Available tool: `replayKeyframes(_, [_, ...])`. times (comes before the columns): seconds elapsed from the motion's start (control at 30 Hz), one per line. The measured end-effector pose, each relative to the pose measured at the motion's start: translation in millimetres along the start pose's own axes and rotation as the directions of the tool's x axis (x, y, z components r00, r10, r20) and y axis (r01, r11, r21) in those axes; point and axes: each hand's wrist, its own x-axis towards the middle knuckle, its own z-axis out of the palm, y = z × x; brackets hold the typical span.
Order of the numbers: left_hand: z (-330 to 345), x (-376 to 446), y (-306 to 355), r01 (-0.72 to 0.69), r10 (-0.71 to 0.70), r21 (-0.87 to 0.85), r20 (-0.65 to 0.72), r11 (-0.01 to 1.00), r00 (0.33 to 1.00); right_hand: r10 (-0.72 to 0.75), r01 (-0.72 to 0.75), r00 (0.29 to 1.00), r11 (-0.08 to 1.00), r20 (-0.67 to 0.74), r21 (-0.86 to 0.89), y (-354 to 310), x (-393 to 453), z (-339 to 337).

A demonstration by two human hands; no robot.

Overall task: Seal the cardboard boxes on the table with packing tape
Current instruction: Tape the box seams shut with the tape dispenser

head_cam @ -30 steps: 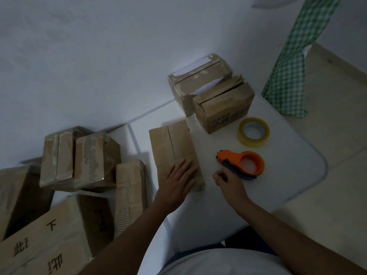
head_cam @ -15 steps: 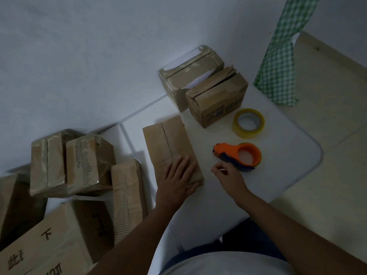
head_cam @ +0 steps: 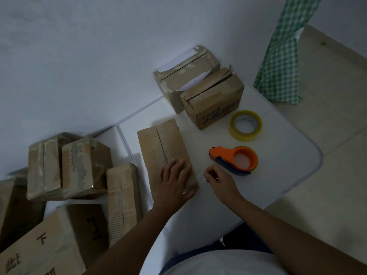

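Head view: the left hand [head_cam: 174, 180] lies flat, fingers spread, on the near end of a closed cardboard box [head_cam: 165, 149] on the white table [head_cam: 278, 175]. Just right of that box, the right hand [head_cam: 220, 180] has its fingers curled; whether they pinch a clear tape strip is hard to tell. The orange tape dispenser [head_cam: 236, 158] lies just beyond it, apart

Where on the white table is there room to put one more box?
Bare tabletop right of the orange tape dispenser and yellow tape roll, and near the front edge. Crowded at the back corner: two boxes.
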Motion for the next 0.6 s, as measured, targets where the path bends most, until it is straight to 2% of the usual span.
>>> replayKeyframes(0.13, [-3, -14, -30, -0.134, 0.138, -0.062, 0.065, 0.989, 0.988, -0.081, 0.082, 0.997, 0.995, 0.012, -0.062, 2, 4, 2])
replayKeyframes(0.37, [5, -21, -41, -0.166, 0.160, 0.035, 0.131, 0.985, 0.978, -0.250, 0.244, 0.968, 0.943, 0.003, -0.227, 0, 18, 18])
replayKeyframes(0.5, [6, -21, -41, -0.173, 0.166, 0.045, 0.128, 0.984, 0.978, -0.225, 0.221, 0.974, 0.939, 0.014, -0.265, 3, 20, 31])
replayKeyframes(0.6, [5, -21, -40, -0.174, 0.166, 0.052, 0.133, 0.983, 0.977, -0.145, 0.156, 0.988, 0.950, 0.060, -0.272, 5, 23, 35])
